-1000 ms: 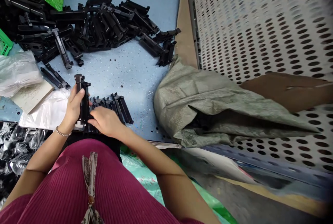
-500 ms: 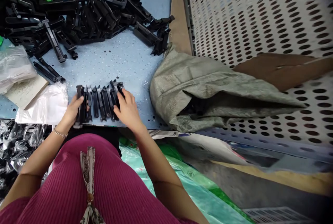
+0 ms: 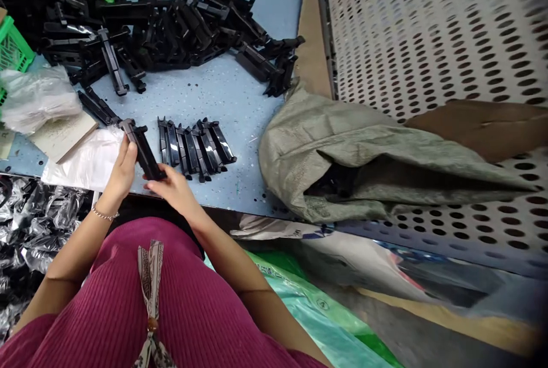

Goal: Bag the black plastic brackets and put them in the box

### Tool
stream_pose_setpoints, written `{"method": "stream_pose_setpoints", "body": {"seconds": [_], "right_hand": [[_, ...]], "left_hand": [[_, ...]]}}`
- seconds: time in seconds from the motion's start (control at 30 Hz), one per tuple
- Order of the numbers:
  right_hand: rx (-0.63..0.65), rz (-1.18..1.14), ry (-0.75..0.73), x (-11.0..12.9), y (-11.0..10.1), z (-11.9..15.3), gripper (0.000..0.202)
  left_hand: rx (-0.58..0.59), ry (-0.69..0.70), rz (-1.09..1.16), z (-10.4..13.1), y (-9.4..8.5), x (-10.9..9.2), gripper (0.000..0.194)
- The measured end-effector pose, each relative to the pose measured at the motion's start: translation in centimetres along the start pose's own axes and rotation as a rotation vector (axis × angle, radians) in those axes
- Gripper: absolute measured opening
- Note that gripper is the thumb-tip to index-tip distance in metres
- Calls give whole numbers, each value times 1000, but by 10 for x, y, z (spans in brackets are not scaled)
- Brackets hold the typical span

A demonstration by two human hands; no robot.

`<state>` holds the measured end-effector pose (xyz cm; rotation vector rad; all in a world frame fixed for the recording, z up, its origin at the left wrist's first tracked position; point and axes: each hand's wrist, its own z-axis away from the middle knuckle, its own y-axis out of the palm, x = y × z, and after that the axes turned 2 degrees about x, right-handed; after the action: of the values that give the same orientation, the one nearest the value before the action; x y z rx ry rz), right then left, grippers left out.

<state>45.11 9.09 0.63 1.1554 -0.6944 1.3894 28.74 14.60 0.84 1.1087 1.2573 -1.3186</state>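
Note:
Between my two hands, tilted above the table's front edge, are black plastic parts point(image 3: 145, 154), stacked against each other. My left hand point(image 3: 124, 168) is closed round their upper left end. At their lower right end, my right hand point(image 3: 172, 186) grips them with thumb and fingers. To the right, a row of several similar black parts point(image 3: 194, 148) lies side by side on the blue table point(image 3: 240, 105). A large heap of black parts point(image 3: 171, 25) covers the back left of the table.
White plastic bags point(image 3: 92, 157) and a flat pale board point(image 3: 64, 134) lie on the left, near a green basket point(image 3: 15, 45). A grey-green sack point(image 3: 295, 145) stands at the right before a perforated metal panel point(image 3: 428, 31). Wrapped parts point(image 3: 38, 225) lie below left.
My right hand has left the row and moved left to the parts in my left hand. Those parts are now tilted and apart from the row. The view has shifted slightly.

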Motion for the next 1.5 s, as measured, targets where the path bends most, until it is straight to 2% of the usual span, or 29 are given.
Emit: {"method": "stream_pose_setpoints", "body": {"seconds": [0.1,0.17,0.2,0.27,0.37,0.47,0.6,0.73,0.8,0.87,0.93,1.0,1.07,1.1,1.17,1.23,1.27,1.37,1.43,1.5], "right_hand": [[-20,-237,61,1,-5,-5,35],[-1,-343,67,3,-8,-9,32],[15,-382,70,4,-7,-11,31],[43,-452,77,4,-4,-16,29],[92,-539,117,4,5,-21,29],[175,-604,162,8,16,-27,30],[294,-683,210,9,36,-45,28],[233,-690,324,-11,51,-66,16],[173,-696,363,-21,54,-73,11],[142,-702,364,-28,55,-76,10],[129,-698,356,-27,54,-77,12],[119,-688,343,-22,49,-74,14],[134,-688,303,-15,40,-63,16],[178,-699,288,-13,35,-55,18],[360,-748,310,-12,28,-36,32],[573,-817,415,-18,26,-18,45],[639,-849,475,-23,28,-12,48],[651,-929,585,-39,37,-10,44],[643,-940,599,-44,41,-16,44],[663,-875,591,-42,44,-20,44]], "left_hand": [[-25,182,-544,17,-41,15,45],[-42,223,-764,26,-61,27,35],[-40,219,-803,28,-68,33,30],[-42,167,-755,27,-78,40,23],[-82,20,-522,16,-89,39,21],[-23,-68,-343,6,-100,33,21],[60,-55,-385,3,-104,29,16],[-67,-10,-413,11,-108,18,12],[-117,114,-481,17,-114,6,10],[-48,296,-653,21,-121,-5,16],[81,403,-875,21,-125,-11,26],[150,389,-1034,17,-126,-11,28],[141,337,-1065,12,-125,-9,25],[126,325,-1033,9,-125,-7,25],[125,313,-919,6,-128,-3,31],[157,282,-810,5,-133,0,41],[171,261,-774,7,-135,2,46],[145,241,-781,20,-134,4,61],[149,340,-831,38,-124,2,68],[233,476,-837,58,-110,-2,72]]}}
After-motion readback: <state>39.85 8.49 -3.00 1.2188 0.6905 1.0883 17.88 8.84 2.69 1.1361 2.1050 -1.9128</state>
